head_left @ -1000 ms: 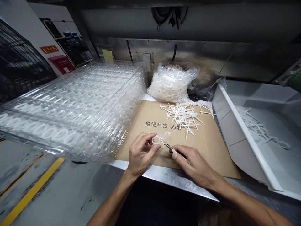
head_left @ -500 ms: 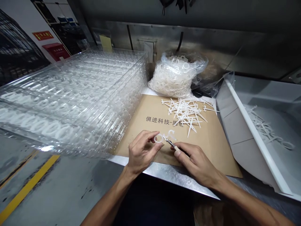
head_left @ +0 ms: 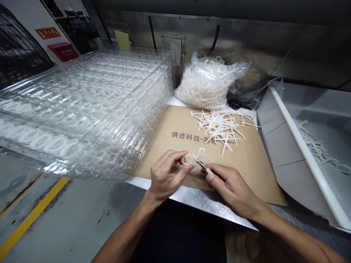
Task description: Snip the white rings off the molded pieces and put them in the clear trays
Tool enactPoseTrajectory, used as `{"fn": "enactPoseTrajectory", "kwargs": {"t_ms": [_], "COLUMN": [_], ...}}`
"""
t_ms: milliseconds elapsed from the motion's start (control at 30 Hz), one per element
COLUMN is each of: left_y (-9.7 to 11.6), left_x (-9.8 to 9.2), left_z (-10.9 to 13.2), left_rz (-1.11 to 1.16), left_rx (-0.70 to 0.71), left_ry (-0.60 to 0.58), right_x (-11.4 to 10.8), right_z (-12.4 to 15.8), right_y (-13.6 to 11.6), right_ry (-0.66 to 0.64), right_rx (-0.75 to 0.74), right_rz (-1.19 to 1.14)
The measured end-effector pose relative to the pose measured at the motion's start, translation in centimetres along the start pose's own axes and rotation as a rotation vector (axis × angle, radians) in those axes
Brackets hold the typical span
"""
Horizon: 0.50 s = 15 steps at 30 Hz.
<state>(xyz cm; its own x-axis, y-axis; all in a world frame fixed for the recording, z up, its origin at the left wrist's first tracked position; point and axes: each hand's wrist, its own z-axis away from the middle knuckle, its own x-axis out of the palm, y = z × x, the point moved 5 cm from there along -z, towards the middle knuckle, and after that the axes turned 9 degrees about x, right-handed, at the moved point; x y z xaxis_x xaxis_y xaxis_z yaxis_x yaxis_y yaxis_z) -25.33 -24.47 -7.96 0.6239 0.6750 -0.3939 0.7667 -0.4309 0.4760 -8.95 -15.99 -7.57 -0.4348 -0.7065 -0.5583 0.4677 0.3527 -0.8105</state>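
Between the thumb and forefinger of my left hand [head_left: 168,173] is a translucent white plastic ring [head_left: 187,159], held on edge above the brown cardboard sheet [head_left: 159,157]. A curved, hooked white strip [head_left: 201,151] shows just beyond it; I cannot tell whether it is joined to the ring. My right hand [head_left: 233,186] grips a slim craft knife [head_left: 201,165] with a silver front and a pale handle. Its tip points left and meets or nearly meets the ring's right side. Farther back on the cardboard lies a loose pile of thin white plastic sprues [head_left: 219,126].
A clear bag of white rings [head_left: 205,84] stands behind the cardboard. Stacked clear plastic trays [head_left: 109,106] of white parts fill the left side. On the right is a pale bin [head_left: 307,153] with white scraps [head_left: 315,144] inside. The metal table edge [head_left: 197,201] runs in front.
The view has tipped down slightly, so the scene sits a little differently. Both hands keep their hold on the ring and the craft knife, whose tip stays at the ring's right side.
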Motion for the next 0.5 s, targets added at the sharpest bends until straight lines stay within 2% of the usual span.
{"fn": "enactPoseTrajectory", "kwargs": {"t_ms": [500], "left_y": [0.08], "left_x": [0.06], "left_z": [0.07], "left_rz": [-0.010], "left_rx": [0.023], "left_ry": [-0.003], "right_x": [-0.01], "right_z": [0.11], "right_y": [-0.07], "right_ry": [-0.004], "right_rx": [-0.006], "right_rz": [-0.014]}}
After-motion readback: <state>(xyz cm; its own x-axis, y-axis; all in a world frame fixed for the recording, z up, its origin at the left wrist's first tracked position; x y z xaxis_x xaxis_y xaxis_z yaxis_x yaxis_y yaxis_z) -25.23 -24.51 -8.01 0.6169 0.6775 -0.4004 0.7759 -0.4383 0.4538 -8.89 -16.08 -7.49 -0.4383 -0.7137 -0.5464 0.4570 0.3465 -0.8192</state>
